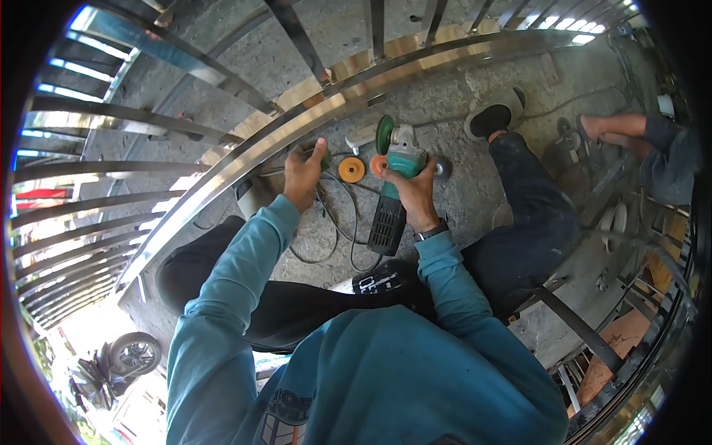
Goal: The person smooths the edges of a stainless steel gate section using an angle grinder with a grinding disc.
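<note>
My right hand (417, 194) is wrapped around a green and black angle grinder (406, 159), its head pointing away from me. A green disc (384, 135) is fitted on the grinder's head, seen nearly edge-on. My left hand (302, 176) is closed with the thumb sticking up; a bit of something dark green shows beside the thumb, too small to name. Between the hands an orange disc (351, 170) with a centre hole lies on the concrete floor. A smaller orange round piece (379, 165) shows by my right thumb, and a grey disc (443, 167) sits right of the grinder.
A shiny metal railing (326, 104) with bars curves across the front and left. A black cable (334, 230) loops on the floor by my legs. Another person's leg (623, 127) is at the right. Metal frames (586, 334) stand lower right; a motorbike wheel (135, 354) shows lower left.
</note>
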Demonstrator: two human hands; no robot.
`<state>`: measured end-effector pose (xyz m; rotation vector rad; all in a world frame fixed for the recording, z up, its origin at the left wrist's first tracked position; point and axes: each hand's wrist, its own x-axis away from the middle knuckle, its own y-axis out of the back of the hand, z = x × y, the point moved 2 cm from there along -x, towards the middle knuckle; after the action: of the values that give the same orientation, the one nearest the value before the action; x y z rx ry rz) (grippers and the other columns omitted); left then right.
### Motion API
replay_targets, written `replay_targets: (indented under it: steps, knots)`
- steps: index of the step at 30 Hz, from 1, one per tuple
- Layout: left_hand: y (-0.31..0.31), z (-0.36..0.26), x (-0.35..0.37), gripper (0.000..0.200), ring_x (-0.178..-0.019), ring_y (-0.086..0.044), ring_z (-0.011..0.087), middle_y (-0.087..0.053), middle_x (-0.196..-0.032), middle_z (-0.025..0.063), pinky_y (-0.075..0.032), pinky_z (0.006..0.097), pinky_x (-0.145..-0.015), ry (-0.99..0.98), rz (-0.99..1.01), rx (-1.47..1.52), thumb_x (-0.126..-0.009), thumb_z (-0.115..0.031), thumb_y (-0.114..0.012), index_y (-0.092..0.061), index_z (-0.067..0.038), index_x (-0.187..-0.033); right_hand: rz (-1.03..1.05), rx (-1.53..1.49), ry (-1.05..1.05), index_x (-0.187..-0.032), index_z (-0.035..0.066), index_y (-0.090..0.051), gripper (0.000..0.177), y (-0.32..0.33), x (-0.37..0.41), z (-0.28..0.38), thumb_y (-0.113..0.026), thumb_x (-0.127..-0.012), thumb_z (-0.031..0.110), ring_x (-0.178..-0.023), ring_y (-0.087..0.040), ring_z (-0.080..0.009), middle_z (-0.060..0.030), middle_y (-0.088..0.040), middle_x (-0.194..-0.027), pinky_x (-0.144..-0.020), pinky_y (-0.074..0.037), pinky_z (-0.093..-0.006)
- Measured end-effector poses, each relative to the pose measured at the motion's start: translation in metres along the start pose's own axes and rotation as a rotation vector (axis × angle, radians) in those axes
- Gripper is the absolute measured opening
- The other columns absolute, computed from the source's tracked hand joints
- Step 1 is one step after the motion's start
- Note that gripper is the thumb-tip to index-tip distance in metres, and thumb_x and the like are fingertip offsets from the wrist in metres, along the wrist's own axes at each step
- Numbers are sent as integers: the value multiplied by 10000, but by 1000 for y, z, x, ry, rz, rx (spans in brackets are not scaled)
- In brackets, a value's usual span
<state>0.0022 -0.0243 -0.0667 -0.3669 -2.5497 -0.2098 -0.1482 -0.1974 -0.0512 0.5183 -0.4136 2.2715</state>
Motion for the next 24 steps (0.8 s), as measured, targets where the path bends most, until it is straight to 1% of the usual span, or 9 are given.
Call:
replay_targets:
  steps: [4, 8, 10, 11, 12, 14, 17, 20, 24]
  knots:
    - [-12, 4, 7, 302, -903, -613, 138, -655, -1043, 43, -504, 303, -804, 144, 149, 277, -997, -275, -653, -625, -34, -1177, 27, 9, -102, -1357, 7, -257, 851, -3, 2, -12, -825, -724, -14, -995, -625, -228, -160, -525, -1186, -822, -572, -345]
    - [-16, 6, 31, 351, -931, -649, 167, -651, -1039, 101, -544, 289, -798, 145, 341, -83, -1045, -277, -538, -567, 1, -1256, 13, -80, -211, -1331, -8, -336, 767, -5, 4, -11, -813, -731, -19, -955, -647, -225, -141, -576, -1108, -807, -583, -353]
    - [-19, -14, 65, 568, -898, -675, 263, -646, -1018, 129, -562, 375, -769, -483, 597, -482, -891, -504, -668, -605, -18, -1179, 110, -200, -288, -1264, 7, -473, 559, -2, 2, -13, -775, -795, 41, -917, -658, -192, -84, -618, -1005, -778, -579, -331]
    - [-22, -19, 77, 683, -881, -688, 312, -644, -1008, 143, -571, 418, -754, -805, 712, -679, -813, -617, -733, -624, -28, -1140, 110, -198, -287, -1264, 7, -473, 559, 4, -1, -17, -775, -795, 41, -917, -658, -192, -84, -618, -1005, -778, -579, -331]
    - [-22, -20, 80, 683, -881, -688, 312, -644, -1008, 143, -571, 418, -754, -805, 711, -677, -813, -617, -733, -624, -28, -1140, 170, -323, -342, -1220, 26, -526, 452, 6, -1, -20, -748, -830, 79, -904, -659, -174, -59, -627, -969, -762, -572, -318]
    - [-21, -21, 84, 704, -858, -684, 326, -632, -1033, 125, -585, 430, -745, -904, 784, -685, -688, -623, -821, -654, -100, -1129, 237, -427, -373, -1164, 77, -597, 293, 6, -2, -27, -678, -907, 193, -848, -662, -146, -18, -640, -952, -722, -557, -295]
    - [-19, -31, 87, 651, -857, -677, 325, -613, -1031, 107, -587, 430, -738, -1112, 903, -707, -683, -556, -839, -666, -115, -1131, 267, -528, -452, -1179, 71, -590, 305, 4, 1, -26, -665, -915, 203, -821, -672, -165, -33, -646, -940, -719, -565, -310]
    - [-21, -26, 94, 593, -925, -668, 299, -609, -1050, 90, -584, 444, -751, -1269, 861, -861, -717, -545, -810, -673, -150, -1138, 316, -470, -525, -1175, 56, -589, 292, 12, -3, -36, -619, -959, 249, -862, -671, -185, -76, -644, -982, -751, -573, -328]
    - [-22, -24, 99, 526, -947, -657, 285, -596, -1070, 81, -581, 434, -773, -1294, 800, -807, -743, -488, -795, -675, -160, -1137, 266, -439, -506, -1157, 50, -589, 283, 16, -7, -44, -626, -954, 243, -809, -671, -196, -77, -640, -925, -710, -573, -318]
